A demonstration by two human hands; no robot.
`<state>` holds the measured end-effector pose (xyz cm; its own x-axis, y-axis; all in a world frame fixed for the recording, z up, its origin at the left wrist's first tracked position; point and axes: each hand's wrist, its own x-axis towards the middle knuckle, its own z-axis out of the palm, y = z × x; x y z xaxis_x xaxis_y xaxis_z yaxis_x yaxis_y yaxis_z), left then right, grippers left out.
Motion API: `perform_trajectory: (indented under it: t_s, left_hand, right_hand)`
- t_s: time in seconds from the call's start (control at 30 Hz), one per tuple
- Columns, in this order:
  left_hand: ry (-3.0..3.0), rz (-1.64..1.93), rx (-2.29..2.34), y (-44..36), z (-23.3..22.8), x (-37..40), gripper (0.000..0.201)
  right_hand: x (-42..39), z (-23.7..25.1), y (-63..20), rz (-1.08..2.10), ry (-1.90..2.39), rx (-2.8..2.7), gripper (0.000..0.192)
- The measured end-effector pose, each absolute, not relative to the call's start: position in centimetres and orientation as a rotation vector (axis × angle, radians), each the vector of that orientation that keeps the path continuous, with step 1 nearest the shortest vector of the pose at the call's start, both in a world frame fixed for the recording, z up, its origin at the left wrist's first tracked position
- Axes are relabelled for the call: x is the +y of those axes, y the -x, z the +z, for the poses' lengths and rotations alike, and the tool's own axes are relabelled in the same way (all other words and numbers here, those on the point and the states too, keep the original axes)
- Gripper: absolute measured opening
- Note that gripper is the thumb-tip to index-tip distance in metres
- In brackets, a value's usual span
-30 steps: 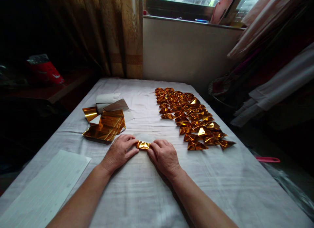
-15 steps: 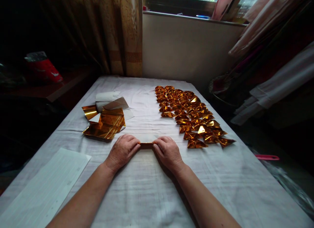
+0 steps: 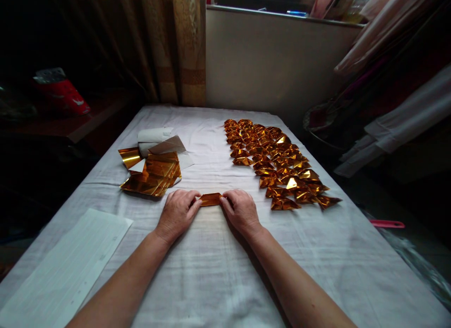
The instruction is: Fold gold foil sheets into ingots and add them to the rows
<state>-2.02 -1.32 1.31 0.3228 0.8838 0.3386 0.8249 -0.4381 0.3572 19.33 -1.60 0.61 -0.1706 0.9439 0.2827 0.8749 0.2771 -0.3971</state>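
Note:
A small folded strip of gold foil paper (image 3: 210,199) lies flat on the white cloth of the table (image 3: 211,271). My left hand (image 3: 178,213) pinches its left end and my right hand (image 3: 241,210) pinches its right end. Left of my hands lies a loose stack of flat gold foil sheets (image 3: 151,175) with white backing paper (image 3: 158,140) behind it. To the right, several finished folded gold pieces (image 3: 278,163) lie in rows running away from me.
A white printed sheet (image 3: 66,267) lies at the near left of the table. A curtain (image 3: 176,46) and a wall stand behind the far edge. Hanging cloth (image 3: 398,121) and a pink object (image 3: 386,223) are off the right side; a red bag (image 3: 61,95) sits far left.
The foil piece between my hands went from a crumpled glinting lump to a flat narrow strip. Both hands shifted slightly away from me; the camera tilted down a little.

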Motion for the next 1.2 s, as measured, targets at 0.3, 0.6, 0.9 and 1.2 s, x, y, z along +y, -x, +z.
perform_trajectory:
  t_s: [0.3,0.6,0.9,1.2]
  left_hand:
    - [-2.534,0.621,1.781,0.9,1.9,-1.6,0.016]
    - [-2.529,0.583,1.820,1.0,1.8,-1.5,0.011]
    - [-2.547,0.536,1.790,0.7,1.8,-1.5,0.016]
    - [-2.498,0.562,1.798,0.7,1.8,-1.5,0.010]
  right_hand:
    - [-1.4,1.0,-18.9,0.194,1.718,-2.056,0.011]
    - [-1.5,1.1,-18.8,0.133,1.792,-2.084,0.013]
    - [-2.0,1.2,-18.5,0.036,1.692,-2.194,0.026]
    - [-3.2,1.5,-17.5,0.277,1.441,-2.577,0.056]
